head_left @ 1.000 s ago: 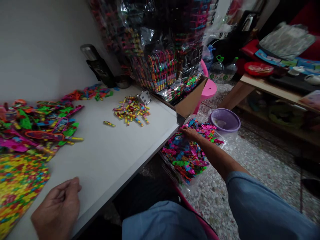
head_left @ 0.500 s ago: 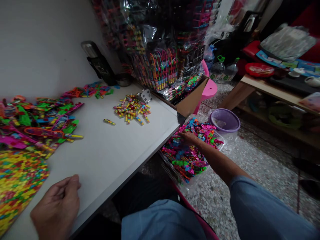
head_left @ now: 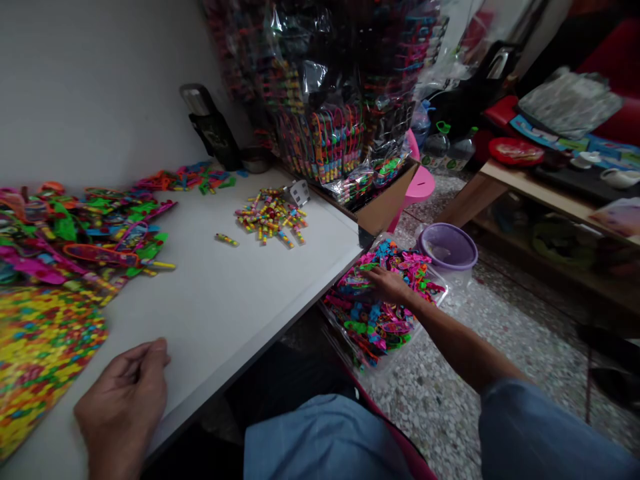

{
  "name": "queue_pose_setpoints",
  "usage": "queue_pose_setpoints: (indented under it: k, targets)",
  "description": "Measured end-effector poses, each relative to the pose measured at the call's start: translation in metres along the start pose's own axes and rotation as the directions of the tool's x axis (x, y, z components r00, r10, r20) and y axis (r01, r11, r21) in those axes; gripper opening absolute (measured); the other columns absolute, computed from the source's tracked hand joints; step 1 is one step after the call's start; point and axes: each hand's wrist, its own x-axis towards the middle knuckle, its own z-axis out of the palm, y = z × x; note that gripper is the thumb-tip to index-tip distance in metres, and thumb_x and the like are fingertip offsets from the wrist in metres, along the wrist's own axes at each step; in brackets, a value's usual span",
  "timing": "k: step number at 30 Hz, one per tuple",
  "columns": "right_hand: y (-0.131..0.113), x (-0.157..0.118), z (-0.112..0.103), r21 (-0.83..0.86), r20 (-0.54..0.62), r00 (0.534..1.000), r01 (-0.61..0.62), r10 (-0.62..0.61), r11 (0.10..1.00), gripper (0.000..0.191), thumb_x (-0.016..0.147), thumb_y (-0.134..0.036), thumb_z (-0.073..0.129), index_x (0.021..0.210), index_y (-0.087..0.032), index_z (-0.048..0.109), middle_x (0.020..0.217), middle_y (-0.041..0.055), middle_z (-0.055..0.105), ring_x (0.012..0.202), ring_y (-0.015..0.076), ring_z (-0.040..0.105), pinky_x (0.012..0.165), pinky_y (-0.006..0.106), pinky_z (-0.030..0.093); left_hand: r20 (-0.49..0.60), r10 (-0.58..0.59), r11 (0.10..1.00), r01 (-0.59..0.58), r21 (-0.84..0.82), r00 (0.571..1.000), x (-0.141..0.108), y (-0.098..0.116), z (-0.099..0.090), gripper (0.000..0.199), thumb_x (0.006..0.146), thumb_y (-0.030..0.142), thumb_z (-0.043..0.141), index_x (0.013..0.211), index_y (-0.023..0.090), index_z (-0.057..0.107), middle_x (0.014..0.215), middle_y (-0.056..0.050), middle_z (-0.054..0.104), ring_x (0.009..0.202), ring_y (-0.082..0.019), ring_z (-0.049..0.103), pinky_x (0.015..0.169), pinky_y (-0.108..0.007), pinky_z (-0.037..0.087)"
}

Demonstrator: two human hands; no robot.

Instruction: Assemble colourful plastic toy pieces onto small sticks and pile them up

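Observation:
My left hand (head_left: 125, 403) rests on the white table (head_left: 200, 327) near its front edge, fingers curled in and nothing visible in them. Down to the right, my right hand (head_left: 389, 285) reaches into a low clear tub (head_left: 395, 353) heaped with colourful plastic toy pieces (head_left: 395, 327). A green plastic piece (head_left: 369, 267) shows at its fingertips, which look closed on it. On the table lies a small pile of candy-filled tubes (head_left: 273, 217), with one loose tube (head_left: 227, 239) beside it.
Assorted plastic toys (head_left: 90, 233) and a candy-patterned sheet (head_left: 45, 360) cover the table's left side. A black flask (head_left: 213, 130) stands by the wall. Bagged toys (head_left: 335, 143) rise from a cardboard box (head_left: 387, 203). A purple-rimmed bucket (head_left: 447, 247) stands beyond the tub.
My right hand has shifted slightly within the tub, and a green piece now shows at its fingertips. My left hand stays curled on the table. The view has turned a little left.

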Motion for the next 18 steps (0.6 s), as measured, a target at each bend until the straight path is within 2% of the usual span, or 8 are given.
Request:
queue_pose_setpoints:
  k: [6, 11, 15, 18]
  targets:
    - [-0.003, -0.013, -0.043, -0.011, -0.05, 0.995, 0.086, -0.087, 0.996, 0.064, 0.082, -0.02, 0.059, 0.145, -0.019, 0.047, 0.126, 0.0133, 0.054, 0.116, 0.0252, 0.052, 0.093, 0.034, 0.045, -0.004, 0.004, 1.0, -0.004, -0.009, 1.0, 0.0, -0.005, -0.001, 0.031, 0.061, 0.039, 0.071, 0.087, 0.021, 0.073, 0.071, 0.0, 0.068, 0.063, -0.015, 0.06, 0.057, -0.022, 0.044]
    - [-0.023, -0.025, -0.09, -0.045, -0.017, 0.988, 0.154, -0.155, 0.987, 0.06, 0.082, -0.02, 0.058, 0.142, -0.022, 0.05, 0.121, 0.0118, 0.057, 0.106, 0.0237, 0.057, 0.087, 0.034, 0.047, 0.063, 0.048, 0.998, -0.046, -0.042, 0.997, 0.002, -0.017, -0.002, 0.029, 0.072, 0.043, 0.07, 0.095, 0.026, 0.071, 0.079, 0.002, 0.069, 0.074, -0.017, 0.064, 0.065, -0.026, 0.048]
    - [-0.041, -0.041, -0.126, -0.071, 0.022, 0.975, 0.221, -0.22, 0.973, 0.065, 0.078, -0.017, 0.059, 0.141, -0.022, 0.049, 0.118, 0.0114, 0.059, 0.107, 0.0239, 0.058, 0.087, 0.034, 0.048, 0.024, 0.129, 0.985, -0.125, -0.121, 0.991, 0.005, -0.028, 0.001, 0.027, 0.072, 0.041, 0.071, 0.091, 0.021, 0.071, 0.075, 0.001, 0.068, 0.07, -0.015, 0.064, 0.067, -0.025, 0.049]
    - [-0.054, -0.05, -0.154, -0.091, -0.003, 0.962, 0.27, -0.271, 0.959, 0.067, 0.076, -0.015, 0.059, 0.141, -0.024, 0.049, 0.122, 0.0113, 0.059, 0.106, 0.0228, 0.06, 0.088, 0.034, 0.049, 0.073, 0.2, 0.968, -0.185, -0.166, 0.977, 0.004, -0.032, -0.001, 0.032, 0.079, 0.047, 0.066, 0.093, 0.018, 0.069, 0.076, -0.001, 0.066, 0.069, -0.015, 0.061, 0.065, -0.025, 0.047]
